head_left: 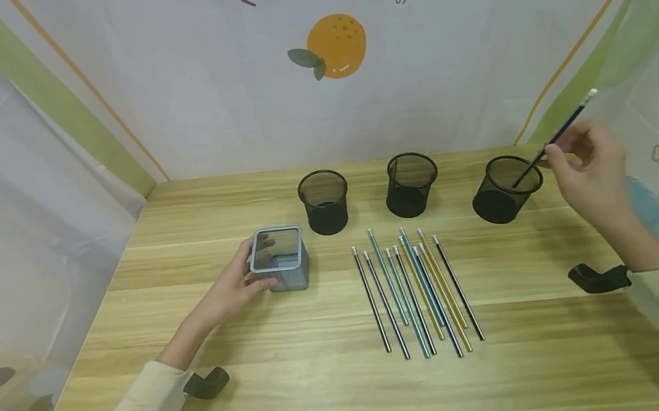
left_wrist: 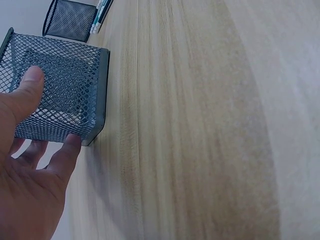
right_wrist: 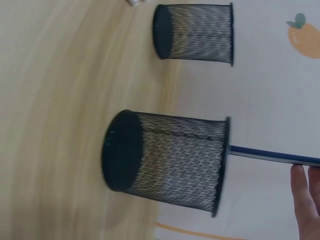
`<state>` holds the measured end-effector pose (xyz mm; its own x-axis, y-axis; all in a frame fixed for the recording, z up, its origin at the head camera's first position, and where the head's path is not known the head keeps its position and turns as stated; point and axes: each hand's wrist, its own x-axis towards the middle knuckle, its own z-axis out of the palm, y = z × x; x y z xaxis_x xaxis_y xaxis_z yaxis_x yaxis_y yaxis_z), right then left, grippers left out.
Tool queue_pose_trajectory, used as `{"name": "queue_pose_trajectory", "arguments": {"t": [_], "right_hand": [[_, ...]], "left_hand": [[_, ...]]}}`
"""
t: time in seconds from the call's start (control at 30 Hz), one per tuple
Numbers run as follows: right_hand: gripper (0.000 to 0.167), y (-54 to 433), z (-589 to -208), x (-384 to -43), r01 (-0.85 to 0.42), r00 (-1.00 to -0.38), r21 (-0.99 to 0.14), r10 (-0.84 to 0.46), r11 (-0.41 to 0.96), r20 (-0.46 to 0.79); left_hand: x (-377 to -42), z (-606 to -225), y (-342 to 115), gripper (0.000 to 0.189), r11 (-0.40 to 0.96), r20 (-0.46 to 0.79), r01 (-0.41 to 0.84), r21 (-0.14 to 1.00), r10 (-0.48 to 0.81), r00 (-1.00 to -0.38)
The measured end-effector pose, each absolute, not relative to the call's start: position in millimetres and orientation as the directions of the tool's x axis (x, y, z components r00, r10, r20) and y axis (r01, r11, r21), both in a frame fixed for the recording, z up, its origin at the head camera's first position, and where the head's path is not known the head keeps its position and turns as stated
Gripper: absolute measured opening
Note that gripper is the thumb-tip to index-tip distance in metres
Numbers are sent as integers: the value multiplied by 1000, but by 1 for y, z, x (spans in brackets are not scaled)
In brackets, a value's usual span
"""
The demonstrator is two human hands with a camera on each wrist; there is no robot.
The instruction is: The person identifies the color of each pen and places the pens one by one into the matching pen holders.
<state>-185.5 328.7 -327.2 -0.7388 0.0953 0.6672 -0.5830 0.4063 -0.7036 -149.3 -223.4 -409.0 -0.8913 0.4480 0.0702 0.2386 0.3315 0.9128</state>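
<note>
My left hand (head_left: pixel 230 292) holds a grey square mesh pen holder (head_left: pixel 293 278) by its left side, the thumb on the near face. The holder stands upright on the table. At the right, my right hand (head_left: pixel 599 178) pinches a dark pencil (head_left: pixel 569 119) with its white eraser end up. That pencil slants down into the mouth of the rightmost black round mesh pen cup (head_left: pixel 495 204). In the right wrist view, the fingertips (right_wrist: pixel 299 180) touch the pencil outside the cup's rim. Several pencils (head_left: pixel 411 291), black, blue and gold, lie side by side mid-table.
Two more black round mesh cups, one left (head_left: pixel 327 218) and one in the middle (head_left: pixel 409 197), stand near the table's back edge. A curtain (head_left: pixel 219 109) printed with oranges hangs behind the wooden table (head_left: pixel 304 400). Something light blue (head_left: pixel 650 211) shows behind the right wrist.
</note>
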Motion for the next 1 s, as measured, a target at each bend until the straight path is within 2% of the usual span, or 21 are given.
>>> {"name": "queue_pose_trajectory", "arguments": {"t": [0.2,0.6,0.8,1.0], "right_hand": [[19,332,-342,-187,-554,-748,-675,66,488,661],[21,332,-355,-184,-516,-788,-705,53,488,614],[32,334,-353,-185,-600,-755,-707,27,374,655],[32,332,-343,-186,-647,-739,-735,70,202,670]], "left_hand": [[-150,-410,-224,81,336,66,235,912,446,-893],[-150,-411,-224,80,341,68,241,909,450,-891],[-150,-411,-224,81,349,64,242,906,451,-890],[-150,-410,-224,81,347,64,239,907,448,-892]]}}
